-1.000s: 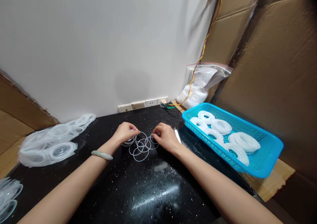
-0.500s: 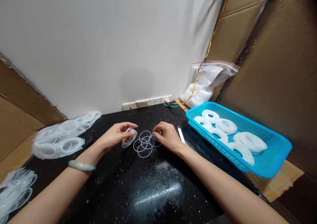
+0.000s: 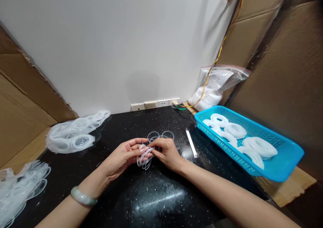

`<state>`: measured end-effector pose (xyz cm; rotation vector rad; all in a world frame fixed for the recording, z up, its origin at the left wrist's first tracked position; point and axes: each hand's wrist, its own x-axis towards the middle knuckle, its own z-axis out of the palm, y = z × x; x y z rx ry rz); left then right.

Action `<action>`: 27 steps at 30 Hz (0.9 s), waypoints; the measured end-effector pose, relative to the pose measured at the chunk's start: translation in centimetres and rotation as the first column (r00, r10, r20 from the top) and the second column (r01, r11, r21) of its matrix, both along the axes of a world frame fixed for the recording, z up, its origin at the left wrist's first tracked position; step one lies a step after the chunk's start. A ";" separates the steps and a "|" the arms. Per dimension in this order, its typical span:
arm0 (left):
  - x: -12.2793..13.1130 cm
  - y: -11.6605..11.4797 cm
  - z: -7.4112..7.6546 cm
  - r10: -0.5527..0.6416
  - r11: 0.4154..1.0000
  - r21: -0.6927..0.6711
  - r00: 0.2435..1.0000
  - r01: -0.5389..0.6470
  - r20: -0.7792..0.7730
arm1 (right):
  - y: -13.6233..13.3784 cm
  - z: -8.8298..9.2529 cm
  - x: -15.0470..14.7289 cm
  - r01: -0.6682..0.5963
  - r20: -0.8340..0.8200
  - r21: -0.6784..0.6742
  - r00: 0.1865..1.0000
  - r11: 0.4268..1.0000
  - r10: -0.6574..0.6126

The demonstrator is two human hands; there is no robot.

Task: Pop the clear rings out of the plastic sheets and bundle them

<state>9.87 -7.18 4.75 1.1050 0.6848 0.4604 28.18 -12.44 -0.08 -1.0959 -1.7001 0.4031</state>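
Over the black speckled counter, my left hand (image 3: 128, 154) pinches a small bunch of translucent white rings (image 3: 144, 161) between thumb and fingers. My right hand (image 3: 165, 151) is closed at the right side of the same bunch, its thumb and fingertips touching the rings. Just behind the hands, several loose thin rings (image 3: 168, 131) lie overlapping on the counter, partly hidden by my fingers. A pale bangle circles my left wrist.
To the right stands a blue perforated basket (image 3: 290, 154) with several coiled ring bundles. A white strip (image 3: 191, 144) lies before it. Clear bags of rings (image 3: 70, 134) and a loose ring heap (image 3: 22, 187) sit left. A plastic bag (image 3: 209, 93) and sockets (image 3: 163, 103) are behind.
My left hand has moved right and nearer with its bunch of rings. My right hand has come from the loose rings to meet the bunch. The view has shifted slightly.
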 end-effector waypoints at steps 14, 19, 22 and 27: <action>-5.3 1.3 -2.0 0.218 0.976 0.008 0.975 -0.218 -0.028 | 2.1 1.1 -4.1 -0.047 0.320 -0.128 0.944 0.991 0.086; -6.5 2.6 -3.1 0.256 0.965 0.063 0.966 -0.253 -0.036 | 3.6 0.3 -5.7 0.036 0.334 -0.195 0.942 0.980 0.032; -6.9 3.1 -3.5 0.280 0.946 0.181 0.960 -0.271 -0.028 | 4.2 0.0 -6.0 0.043 0.329 -0.208 0.944 0.977 0.029; -7.8 4.2 -4.0 0.354 0.882 0.337 0.935 -0.330 -0.011 | 5.1 0.4 -6.1 0.048 0.326 -0.234 0.945 0.971 0.032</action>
